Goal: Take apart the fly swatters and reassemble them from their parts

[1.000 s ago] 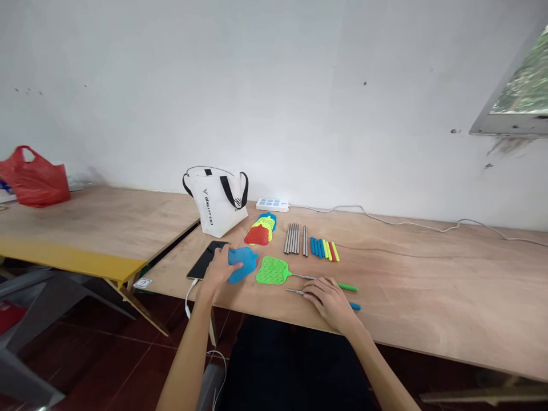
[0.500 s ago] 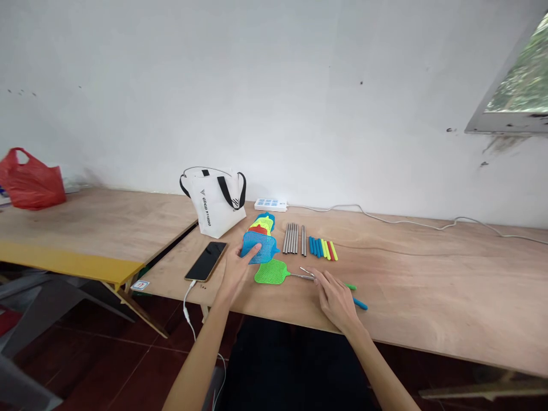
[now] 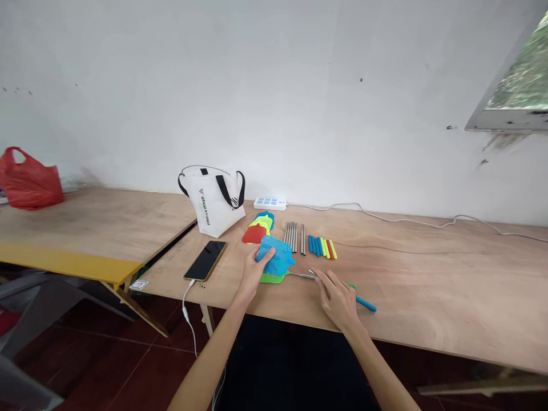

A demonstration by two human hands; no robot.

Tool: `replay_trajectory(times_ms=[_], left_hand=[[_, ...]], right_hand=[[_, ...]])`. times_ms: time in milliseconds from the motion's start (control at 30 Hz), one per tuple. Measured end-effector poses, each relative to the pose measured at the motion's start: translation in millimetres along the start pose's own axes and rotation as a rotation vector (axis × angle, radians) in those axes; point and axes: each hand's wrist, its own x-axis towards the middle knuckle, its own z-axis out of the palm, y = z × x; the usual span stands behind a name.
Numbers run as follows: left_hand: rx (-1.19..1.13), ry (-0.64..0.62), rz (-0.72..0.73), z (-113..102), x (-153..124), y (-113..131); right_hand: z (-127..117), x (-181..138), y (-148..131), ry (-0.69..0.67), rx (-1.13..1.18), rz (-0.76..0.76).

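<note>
My left hand (image 3: 256, 268) grips a blue fly swatter head (image 3: 276, 255) by its left edge, thumb on top. Below it a green fly swatter (image 3: 273, 279) lies on the table, its head partly covered and its metal rod running under my right hand. My right hand (image 3: 336, 295) is closed around a metal rod with a blue handle (image 3: 365, 303); the rod's bare tip points toward the blue head, with a gap between them. Left of the metal tubes lie a red swatter head (image 3: 255, 233) and a yellow one (image 3: 264, 221), overlapping, with a blue one behind.
Metal tubes (image 3: 290, 236) stand in a row beside blue, yellow and red handle grips (image 3: 322, 247). A phone (image 3: 205, 261) on a white cable, a white bag (image 3: 216, 205) and a power strip (image 3: 269, 204) sit farther left and back. A red plastic bag (image 3: 32, 180) rests on another table.
My left hand has moved right with the blue swatter head, off the red one and over the green one. My right hand has shifted slightly right with the rod.
</note>
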Motion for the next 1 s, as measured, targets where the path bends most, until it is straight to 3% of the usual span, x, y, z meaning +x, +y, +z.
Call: replay_trajectory(times_ms=[333,1000], left_hand=[[0.050,-0.072,-0.027,16,-11,-1],[0.074,-0.123,-0.006,20,-16,-2]], right_hand=[[3,-3,3,-0.026,0.011,-0.057],[10,-9,8,-0.110,-0.029,-0.060]])
